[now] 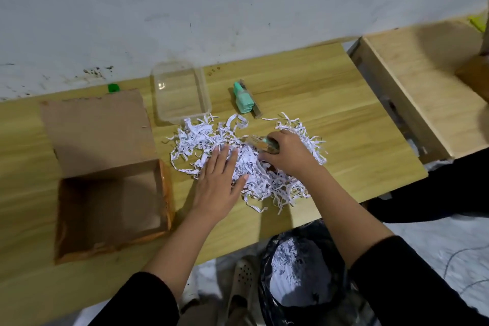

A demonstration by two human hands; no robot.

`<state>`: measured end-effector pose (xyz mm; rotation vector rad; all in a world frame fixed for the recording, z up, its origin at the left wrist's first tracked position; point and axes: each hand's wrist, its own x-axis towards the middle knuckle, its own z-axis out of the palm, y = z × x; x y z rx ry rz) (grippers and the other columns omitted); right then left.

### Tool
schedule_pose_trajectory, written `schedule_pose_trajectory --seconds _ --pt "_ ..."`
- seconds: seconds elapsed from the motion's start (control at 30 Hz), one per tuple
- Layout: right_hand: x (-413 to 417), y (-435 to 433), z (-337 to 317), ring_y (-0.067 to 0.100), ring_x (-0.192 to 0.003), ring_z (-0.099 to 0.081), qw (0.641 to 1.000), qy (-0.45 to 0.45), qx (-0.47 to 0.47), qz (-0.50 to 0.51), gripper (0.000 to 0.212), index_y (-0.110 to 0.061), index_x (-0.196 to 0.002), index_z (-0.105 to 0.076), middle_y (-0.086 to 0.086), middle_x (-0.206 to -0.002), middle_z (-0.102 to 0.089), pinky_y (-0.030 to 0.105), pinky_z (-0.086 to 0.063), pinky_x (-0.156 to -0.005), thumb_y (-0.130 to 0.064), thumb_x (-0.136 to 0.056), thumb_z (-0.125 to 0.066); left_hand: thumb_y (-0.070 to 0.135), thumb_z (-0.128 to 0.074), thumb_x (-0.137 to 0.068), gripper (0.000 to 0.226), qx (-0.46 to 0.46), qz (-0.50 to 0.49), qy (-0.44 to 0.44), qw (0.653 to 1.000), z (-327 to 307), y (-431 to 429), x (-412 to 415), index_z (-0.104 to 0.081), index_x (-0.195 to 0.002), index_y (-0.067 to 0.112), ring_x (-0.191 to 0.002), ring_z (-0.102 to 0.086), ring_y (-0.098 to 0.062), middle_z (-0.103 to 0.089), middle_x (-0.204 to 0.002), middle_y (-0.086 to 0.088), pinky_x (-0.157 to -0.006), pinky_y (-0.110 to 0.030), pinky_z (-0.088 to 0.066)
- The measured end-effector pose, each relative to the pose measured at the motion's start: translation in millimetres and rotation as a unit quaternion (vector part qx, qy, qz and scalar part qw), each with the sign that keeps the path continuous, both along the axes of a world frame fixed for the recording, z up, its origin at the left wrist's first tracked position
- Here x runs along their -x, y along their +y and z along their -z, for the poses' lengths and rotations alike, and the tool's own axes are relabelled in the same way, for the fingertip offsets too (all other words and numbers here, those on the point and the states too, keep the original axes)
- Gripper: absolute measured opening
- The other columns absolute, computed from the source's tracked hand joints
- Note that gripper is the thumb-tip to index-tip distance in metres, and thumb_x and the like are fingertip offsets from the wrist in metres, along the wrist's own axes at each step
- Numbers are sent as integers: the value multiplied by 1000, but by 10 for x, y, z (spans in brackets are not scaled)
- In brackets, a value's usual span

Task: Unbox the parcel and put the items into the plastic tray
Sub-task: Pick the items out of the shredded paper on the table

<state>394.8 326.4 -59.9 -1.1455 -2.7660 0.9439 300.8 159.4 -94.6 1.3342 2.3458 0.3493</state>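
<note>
An open brown cardboard box (111, 201) lies on the wooden table at the left, its lid flap folded back and its inside bare. A heap of white shredded paper (211, 140) is spread on the table's middle. My left hand (219, 182) rests flat on the paper, fingers apart. My right hand (288, 153) is closed around a small shiny, blurred object (264, 143) on top of the heap. A clear plastic tray (158, 98) stands behind the paper with nothing in it. A mint-green stapler (243, 96) lies to its right.
A black bag (299, 272) holding shredded paper hangs below the table's front edge. A second wooden surface (423, 87) stands at the right, across a gap. A small green thing (113, 88) sits by the wall. A white wall runs behind.
</note>
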Motion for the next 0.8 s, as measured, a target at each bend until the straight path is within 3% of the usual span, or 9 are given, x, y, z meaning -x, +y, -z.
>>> schedule_pose_trajectory --seconds 0.13,0.23,0.33,0.4,0.53,0.67,0.8 --pt "16 49 -239 27 -82 -60 992 99 45 64 40 -4 -110 -62 13 -98 -63 34 -54 -66 -22 -76 -73 57 -19 -94 66 9 -11 -14 1000 -30 33 3 3 -148 27 -145 15 -13 11 -158 6 -118 -36 0" --pt "114 238 -424 16 -91 -56 983 144 38 103 51 -8 -121 -55 3 -108 -58 20 -49 -74 -19 -75 -73 66 0 -81 78 -2 -10 -6 1000 2 43 -2 2 -148 26 -145 13 -13 9 -158 5 -118 -36 -2" --pt "253 498 -463 13 -91 -54 980 150 5 127 50 -8 -121 -56 4 -110 -57 8 -41 -68 -17 -76 -73 70 3 -78 83 -11 -10 -3 1000 27 20 -30 -1 -149 25 -145 11 -13 6 -158 4 -117 -33 0" --pt "358 640 -355 14 -89 -53 980 135 -3 149 49 -6 -120 -56 9 -113 -57 14 -44 -71 -16 -76 -73 68 4 -79 82 -21 -20 -3 1000 32 31 -29 -3 -149 26 -146 9 -13 4 -159 5 -117 -33 0" --pt "473 745 -8 28 -100 -55 982 81 -3 171 49 -2 -120 -55 16 -118 -52 36 -49 -92 -14 -76 -72 64 -5 -83 75 -29 -31 -9 999 35 42 -3 -5 -148 27 -146 8 -11 1 -159 6 -117 -30 1" --pt "555 804 164 32 -106 -51 982 68 -21 176 47 0 -120 -53 19 -122 -48 35 -44 -94 -14 -79 -70 60 -11 -87 70 -37 -25 0 999 48 38 25 -9 -148 27 -146 5 -10 -3 -159 6 -116 -29 0" --pt "587 835 180 32 -113 -48 991 48 -21 119 48 -3 -124 -50 17 -127 -44 39 -44 -101 -14 -80 -67 54 -23 -91 64 -51 -27 0 998 29 38 13 -13 -148 25 -146 1 -10 -8 -158 5 -115 -27 2"
